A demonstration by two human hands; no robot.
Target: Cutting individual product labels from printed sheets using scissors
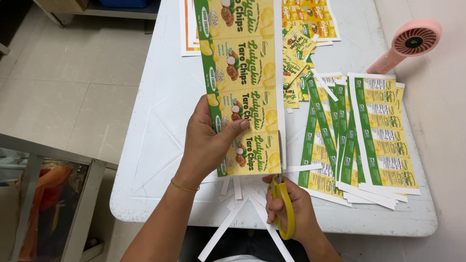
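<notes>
Label strip (pixel 241 92), green/yellow, hangs above the white table (pixel 160 121), running away from the person. Left hand (pixel 206 143) pinches its near end, thumb on top, fingers hidden beneath. Right hand (pixel 291 208) w/ fingers closed through yellow scissors (pixel 282 201), blades at strip's right margin. Best practice, imo: keep strip taut, cut straight along print edge. Offcut slivers (pixel 238 194) & cut label stacks (pixel 374 140) lie nearby.

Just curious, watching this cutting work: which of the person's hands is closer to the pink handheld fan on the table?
Right. The right hand grips yellow scissors at the table's near edge, well below the fan. The left hand, holding the label strip, sits farther left.
</notes>
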